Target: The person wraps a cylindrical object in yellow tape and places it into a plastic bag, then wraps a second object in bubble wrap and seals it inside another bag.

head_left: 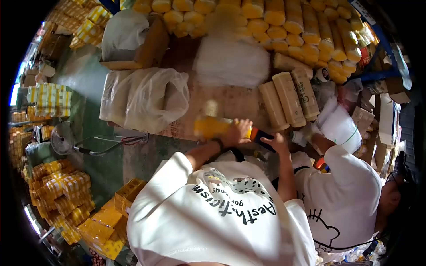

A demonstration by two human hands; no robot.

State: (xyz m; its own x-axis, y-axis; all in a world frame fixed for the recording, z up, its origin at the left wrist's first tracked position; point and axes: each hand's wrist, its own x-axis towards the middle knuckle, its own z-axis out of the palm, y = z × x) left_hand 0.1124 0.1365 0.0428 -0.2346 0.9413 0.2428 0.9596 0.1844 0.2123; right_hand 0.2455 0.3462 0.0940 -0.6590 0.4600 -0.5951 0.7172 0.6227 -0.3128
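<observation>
A yellow-wrapped roll-shaped package (207, 127), blurred by motion, lies crosswise in front of my body at the near edge of the table. My left hand (238, 133), with a dark band at the wrist, is closed over its right end. Just right of it, my right hand (277, 142) grips a black and orange tape dispenser (261, 134), whose head sits close to my left fingers. Beyond the package, a pile of clear plastic sheets or bags (233, 60) lies on the brown tabletop (239, 104).
Wrapped rolls in clear plastic (142, 99) and an open carton (151, 44) stand left. Tan paper-wrapped rolls (288, 99) lie right; yellow rolls (284, 26) are stacked behind. A co-worker (344, 195) works close on my right. A fan (62, 138) and yellow-taped parcels (62, 190) are at left.
</observation>
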